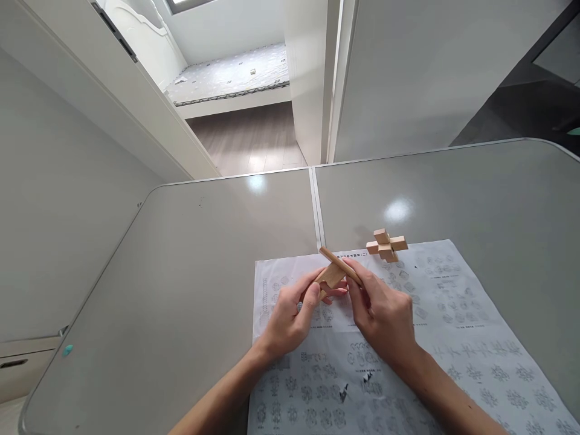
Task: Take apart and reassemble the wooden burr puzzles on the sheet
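Note:
My left hand is closed on a flat wooden puzzle piece with a curved notch in its edge. A narrow wooden stick lies slantwise against that piece, and my right hand pinches its lower right end. The two pieces touch; whether they interlock I cannot tell. Both are held above a large printed instruction sheet covered in small line diagrams. Beyond my right hand, an assembled wooden burr puzzle of crossed bars sits at the sheet's far edge.
The grey table has rounded corners and a pale seam across it. Two dark torn-looking marks show on the sheet near my wrists. Past the table stand a wall, an open doorway and a bed. A small teal spot marks the left edge.

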Tool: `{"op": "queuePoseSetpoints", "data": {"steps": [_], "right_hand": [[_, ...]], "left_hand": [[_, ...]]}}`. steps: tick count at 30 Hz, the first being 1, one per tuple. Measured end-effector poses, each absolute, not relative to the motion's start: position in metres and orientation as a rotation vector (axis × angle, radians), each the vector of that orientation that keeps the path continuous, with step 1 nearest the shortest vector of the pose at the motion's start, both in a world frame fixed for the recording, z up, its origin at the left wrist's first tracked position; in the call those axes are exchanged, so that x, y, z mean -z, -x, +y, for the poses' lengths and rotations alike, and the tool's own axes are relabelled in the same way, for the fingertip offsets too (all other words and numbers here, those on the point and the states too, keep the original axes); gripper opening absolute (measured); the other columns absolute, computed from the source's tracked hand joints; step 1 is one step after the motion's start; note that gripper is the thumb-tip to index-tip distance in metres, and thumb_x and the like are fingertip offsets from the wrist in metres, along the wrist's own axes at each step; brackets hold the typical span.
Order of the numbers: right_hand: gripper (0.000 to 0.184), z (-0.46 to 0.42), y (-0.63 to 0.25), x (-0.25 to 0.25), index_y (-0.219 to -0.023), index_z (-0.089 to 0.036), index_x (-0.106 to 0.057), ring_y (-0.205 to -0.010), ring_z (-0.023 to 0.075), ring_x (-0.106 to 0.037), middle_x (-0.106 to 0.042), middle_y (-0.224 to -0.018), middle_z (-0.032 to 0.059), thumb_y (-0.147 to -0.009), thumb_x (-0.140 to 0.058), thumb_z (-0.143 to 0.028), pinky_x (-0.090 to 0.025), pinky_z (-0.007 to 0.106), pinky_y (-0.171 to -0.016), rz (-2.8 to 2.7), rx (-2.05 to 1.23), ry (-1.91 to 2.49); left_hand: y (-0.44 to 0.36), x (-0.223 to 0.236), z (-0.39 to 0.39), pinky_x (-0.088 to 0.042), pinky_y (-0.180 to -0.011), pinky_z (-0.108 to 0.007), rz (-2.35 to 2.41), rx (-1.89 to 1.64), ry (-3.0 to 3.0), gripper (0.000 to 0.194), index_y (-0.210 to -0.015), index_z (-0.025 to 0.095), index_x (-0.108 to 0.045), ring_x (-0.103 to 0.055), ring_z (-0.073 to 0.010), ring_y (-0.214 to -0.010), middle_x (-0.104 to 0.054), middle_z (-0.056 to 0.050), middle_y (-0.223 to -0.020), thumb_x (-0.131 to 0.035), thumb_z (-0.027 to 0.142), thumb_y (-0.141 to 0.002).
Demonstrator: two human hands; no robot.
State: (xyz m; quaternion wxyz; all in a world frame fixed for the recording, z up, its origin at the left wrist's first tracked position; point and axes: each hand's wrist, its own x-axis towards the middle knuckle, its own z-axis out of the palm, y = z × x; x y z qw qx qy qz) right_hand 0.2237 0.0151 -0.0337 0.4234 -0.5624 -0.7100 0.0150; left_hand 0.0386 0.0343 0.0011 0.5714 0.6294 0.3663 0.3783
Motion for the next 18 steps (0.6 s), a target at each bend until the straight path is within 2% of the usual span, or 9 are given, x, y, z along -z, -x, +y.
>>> {"op": "queuePoseSetpoints", "data": {"steps": [6, 12, 18], "right_hand": [[0.028, 0.0143, -0.222, 0.031, -0.133, -0.013, -0.068, -0.048, 0.0096, -0.063, -0.083, -0.086, 0.0039, -0.111, -0.053, -0.021, -0.043, 0.023, -0.049, -1.773, -0.045, 1.412], [0.028, 0.0156, -0.2217, 0.0269, -0.133, -0.015, -0.068, -0.055, 0.0109, -0.069, -0.082, -0.085, 0.0021, -0.111, -0.051, -0.018, -0.046, 0.023, -0.052, -1.765, -0.117, 1.386], [0.028, 0.0158, -0.2223, 0.0291, -0.134, -0.015, -0.067, -0.054, 0.0111, -0.067, -0.083, -0.092, 0.0039, -0.109, -0.053, -0.016, -0.045, 0.024, -0.05, -1.775, -0.125, 1.401]], "left_hand": [[-0.0391, 0.0007, 0.0309, -0.062, -0.092, -0.037, 0.922, -0.874, -1.517, 0.043, -0.152, 0.022, -0.057, -0.078, -0.0249, -0.108, -0.08, -0.009, -0.127, -0.041, 0.033, -0.113], [-0.0374, -0.0012, 0.0344, -0.063, -0.09, -0.037, 0.876, -0.861, -1.485, 0.044, -0.152, 0.024, -0.058, -0.078, -0.0258, -0.108, -0.079, -0.009, -0.127, -0.041, 0.035, -0.113], [-0.0314, -0.0016, 0.04, -0.063, -0.083, -0.037, 0.82, -0.796, -1.392, 0.046, -0.153, 0.023, -0.057, -0.08, -0.0279, -0.104, -0.08, -0.012, -0.123, -0.041, 0.038, -0.113]]}}
